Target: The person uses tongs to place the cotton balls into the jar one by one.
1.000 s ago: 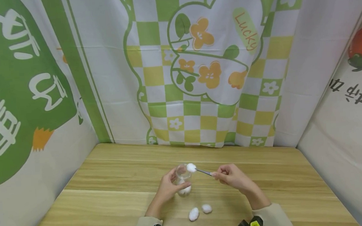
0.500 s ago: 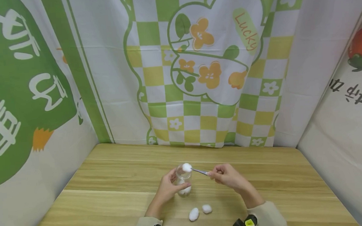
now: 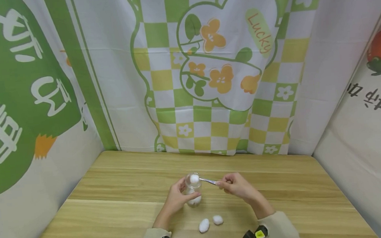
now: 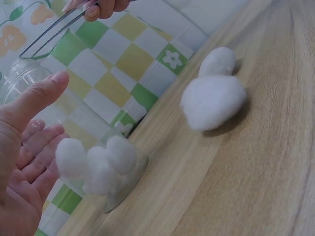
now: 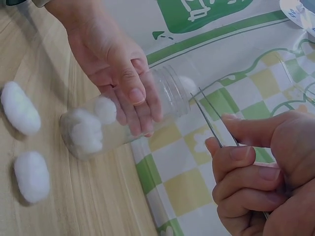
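My left hand (image 3: 177, 196) grips a clear glass jar (image 5: 118, 135) round its side, thumb across the front. Several cotton balls (image 4: 98, 164) lie at the bottom of the jar. In my right hand (image 5: 261, 172) I pinch metal tweezers (image 5: 211, 115), their tips spread slightly apart at the jar's mouth. A cotton ball (image 3: 194, 178) is at the mouth, just beyond the tips. In the left wrist view this ball is out of sight, while the tweezers (image 4: 54, 29) reach to the rim.
Two loose cotton balls (image 3: 204, 225) lie on the wooden table (image 3: 118, 218), nearer me than the jar. A checked green and yellow cloth (image 3: 217, 132) hangs behind the table. Printed curtains stand on both sides.
My right hand has moved left, bringing the cotton ball from beside the jar's rim over to its mouth. The left hand and jar have stayed put.
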